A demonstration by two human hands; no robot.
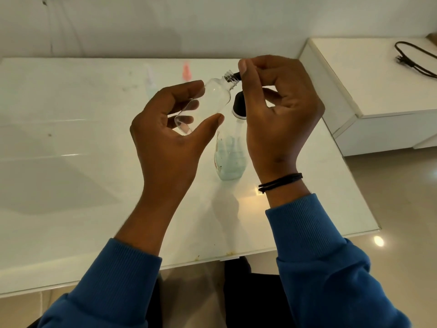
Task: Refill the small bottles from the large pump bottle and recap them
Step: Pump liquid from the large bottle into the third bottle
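Note:
My left hand [165,129] grips a small clear empty bottle [212,95], tilted with its open threaded neck pointing up and right. The large pump bottle [229,157] stands on the white table [71,185] under my hands, with pale blue liquid in its lower part and a black collar [238,105]. My right hand [274,105] curls over the pump head. Its thumb and fingers hold the black nozzle [236,75], whose tip meets the small bottle's mouth. Most of the pump head is hidden by that hand.
Two small blurred bottles stand at the back of the table, a pink one [186,71] and a pale one [150,84]. A low white cabinet [378,95] with a black cable [413,60] stands to the right. The table's near edge is close to my lap.

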